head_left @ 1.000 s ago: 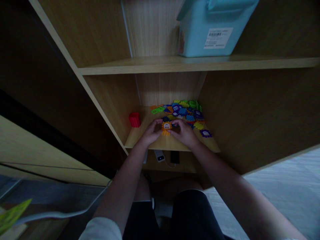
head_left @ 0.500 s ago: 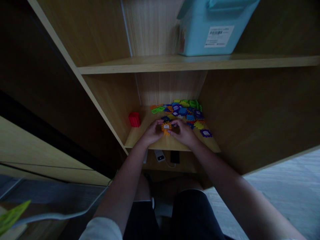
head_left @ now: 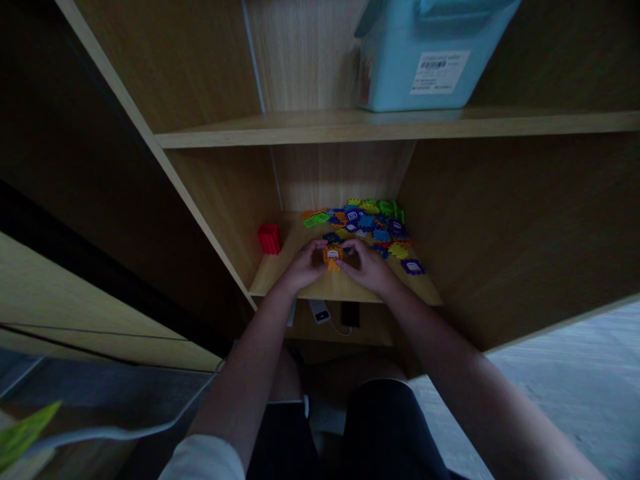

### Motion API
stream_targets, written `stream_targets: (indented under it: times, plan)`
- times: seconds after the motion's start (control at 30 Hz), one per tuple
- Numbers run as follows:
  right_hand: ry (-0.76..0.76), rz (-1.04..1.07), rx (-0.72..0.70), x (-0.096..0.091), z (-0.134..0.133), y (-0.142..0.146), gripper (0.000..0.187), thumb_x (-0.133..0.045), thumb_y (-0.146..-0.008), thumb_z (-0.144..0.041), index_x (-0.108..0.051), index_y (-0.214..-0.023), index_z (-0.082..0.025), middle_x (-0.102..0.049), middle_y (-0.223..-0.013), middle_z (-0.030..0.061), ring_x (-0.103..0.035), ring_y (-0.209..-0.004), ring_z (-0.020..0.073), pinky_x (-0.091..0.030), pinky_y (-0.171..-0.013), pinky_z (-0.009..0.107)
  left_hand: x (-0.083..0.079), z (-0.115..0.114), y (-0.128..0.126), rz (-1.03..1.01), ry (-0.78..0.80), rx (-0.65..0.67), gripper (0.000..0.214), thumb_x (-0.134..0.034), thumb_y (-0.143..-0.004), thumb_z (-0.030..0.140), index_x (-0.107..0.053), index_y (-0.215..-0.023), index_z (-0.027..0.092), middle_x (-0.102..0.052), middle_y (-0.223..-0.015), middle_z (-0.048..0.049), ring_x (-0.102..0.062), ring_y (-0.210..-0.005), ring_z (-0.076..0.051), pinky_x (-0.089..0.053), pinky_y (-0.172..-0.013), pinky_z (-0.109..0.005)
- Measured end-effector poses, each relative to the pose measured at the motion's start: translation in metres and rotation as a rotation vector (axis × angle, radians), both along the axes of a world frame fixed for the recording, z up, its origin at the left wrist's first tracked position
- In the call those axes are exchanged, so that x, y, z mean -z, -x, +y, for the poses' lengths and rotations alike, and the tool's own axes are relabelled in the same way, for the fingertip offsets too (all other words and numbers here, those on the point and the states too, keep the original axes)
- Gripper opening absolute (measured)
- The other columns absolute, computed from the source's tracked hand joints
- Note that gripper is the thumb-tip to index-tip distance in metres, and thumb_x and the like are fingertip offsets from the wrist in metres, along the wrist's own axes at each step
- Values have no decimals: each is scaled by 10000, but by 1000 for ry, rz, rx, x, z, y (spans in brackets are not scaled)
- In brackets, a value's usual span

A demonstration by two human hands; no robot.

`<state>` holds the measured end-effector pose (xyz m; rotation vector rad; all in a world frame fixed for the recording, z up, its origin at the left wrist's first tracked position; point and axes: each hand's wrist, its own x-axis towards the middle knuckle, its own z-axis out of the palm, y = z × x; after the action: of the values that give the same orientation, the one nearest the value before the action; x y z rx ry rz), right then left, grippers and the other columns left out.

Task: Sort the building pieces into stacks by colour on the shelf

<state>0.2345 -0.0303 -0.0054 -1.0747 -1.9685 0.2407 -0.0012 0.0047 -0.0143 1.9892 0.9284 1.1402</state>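
Between my two hands is an orange building piece (head_left: pixel 333 256) with notched edges and a white window-like print, held over the middle shelf. My left hand (head_left: pixel 307 264) pinches its left side, and my right hand (head_left: pixel 366 264) grips the right side with thumb and fingers. Just behind them lies a heap of loose notched plastic pieces (head_left: pixel 367 222) in blue, purple, yellow, green and orange. A purple piece (head_left: pixel 413 267) with a white print lies at the right of the shelf. To the left stands a red block (head_left: pixel 270 239), apart from the heap.
A light blue bin (head_left: pixel 420 73) with a white label stands on the shelf board (head_left: pixel 310 130) above my hands. Below the middle shelf are a white device (head_left: pixel 319 311) with a cable and a dark flat object (head_left: pixel 350 314). Wooden side panels (head_left: pixel 500 227) enclose the shelf.
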Motion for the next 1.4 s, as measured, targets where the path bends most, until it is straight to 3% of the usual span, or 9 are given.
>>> stream_targets:
  times: [0.2,0.33,0.43,0.57,0.67,0.8,1.4]
  plan:
    - [30,-9,5,0,0,-1,384,-714,-980,-452,-586,-1286,-258,-743,-1184,92,-726,-1009,274,-596,-889,433,-2,-2,0,19,1,-4,566,-789,-824,189,-618,-1364,193,-697,-1391,-142,-665,-1321,-291,-472,-1222,-514]
    - [-15,72,52,-5,-1,-4,245,-467,-1121,-449,-609,-1197,-264,-767,-1136,99,-739,-1048,275,-586,-928,431,-1,-1,-1,10,-1,-60,490,-729,-829,142,-633,-1306,197,-721,-1336,-117,-679,-1282,-269,-485,-1201,-482]
    - [-13,93,98,-9,-3,-8,333,-376,-1148,-441,-644,-1054,-267,-779,-1022,79,-750,-974,266,-579,-901,408,-1,1,0,-38,10,-195,320,-624,-890,151,-657,-1204,203,-758,-1193,-82,-718,-1148,-234,-535,-1101,-427]
    - [21,41,75,-7,-3,-11,402,-376,-1137,-402,-678,-910,-262,-778,-913,55,-743,-857,250,-569,-842,389,-5,0,4,-49,78,-377,170,-510,-945,212,-679,-961,222,-740,-855,-19,-712,-865,-210,-553,-867,-355]
    - [43,26,62,-4,-2,-10,385,-404,-1123,-367,-697,-896,-262,-794,-911,45,-745,-850,245,-570,-834,379,-11,-5,5,-9,142,-358,190,-509,-931,241,-671,-833,232,-705,-719,2,-685,-755,-203,-521,-764,-326]
    - [72,8,31,-4,-2,-10,369,-424,-1116,-342,-702,-886,-265,-802,-907,31,-753,-836,238,-572,-830,366,-15,-11,2,39,165,-338,216,-536,-926,262,-667,-756,235,-718,-686,6,-681,-716,-200,-515,-757,-328]
    - [70,-21,-24,-6,-2,-9,340,-476,-1107,-313,-724,-878,-269,-807,-889,16,-763,-818,225,-558,-810,342,-18,-13,0,108,163,-302,188,-560,-937,232,-694,-806,231,-790,-766,-8,-726,-794,-218,-532,-797,-345]
